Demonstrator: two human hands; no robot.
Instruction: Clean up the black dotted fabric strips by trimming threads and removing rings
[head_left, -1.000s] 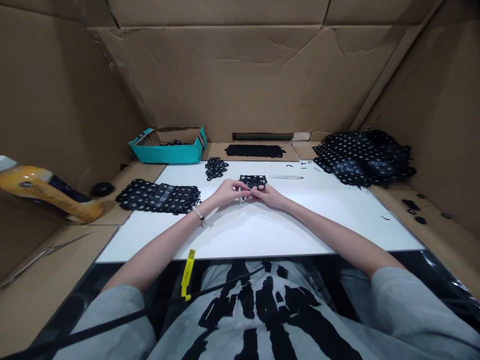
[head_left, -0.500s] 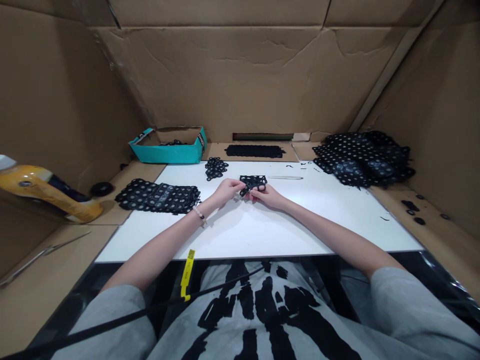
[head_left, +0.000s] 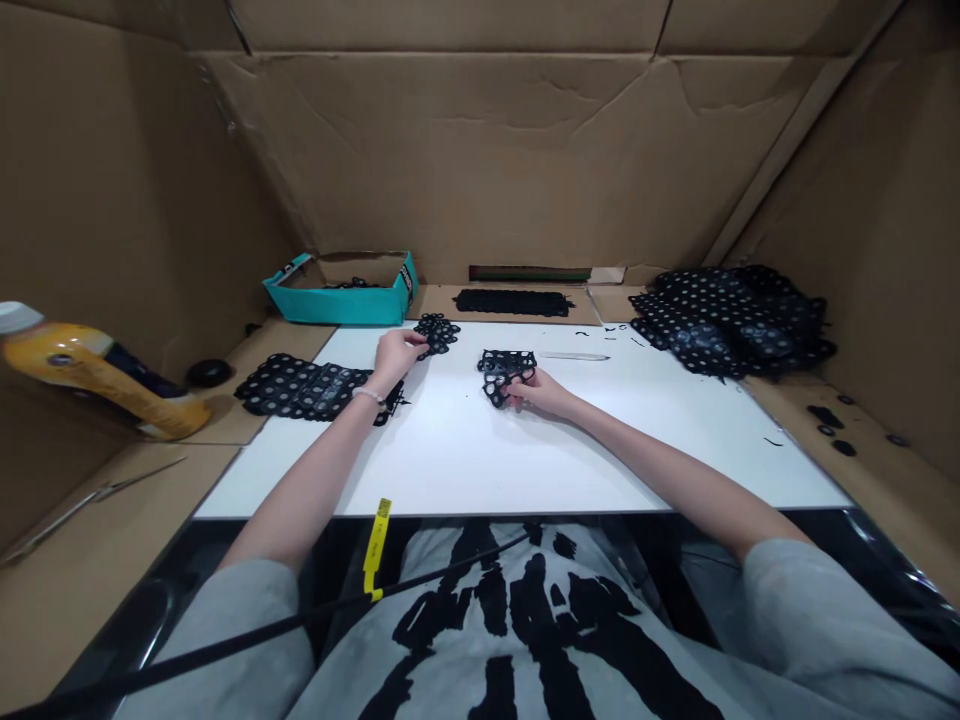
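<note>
My right hand [head_left: 541,390] pinches the lower right edge of a small black openwork piece [head_left: 501,378] with round holes, over the middle of the white board [head_left: 480,460]. My left hand [head_left: 399,357] reaches to a little heap of black rings [head_left: 438,333] at the board's back edge. Its thumb and fingers come together at the heap's left side; whatever lies between them is too small to make out. Beneath my left wrist lies a stack of black perforated strips [head_left: 307,388], partly covered by the wrist.
A teal box [head_left: 341,306] stands at the back left, a black strip bundle [head_left: 514,302] behind the board. White tweezers [head_left: 575,357] lie right of the piece. A large black dotted pile [head_left: 731,320] is at right. Scissors [head_left: 97,495] and a yellow bottle [head_left: 105,375] are at left.
My left hand has let go of the openwork piece and moved left and back to the ring heap. The right hand keeps the piece, which now hangs more open to view.
</note>
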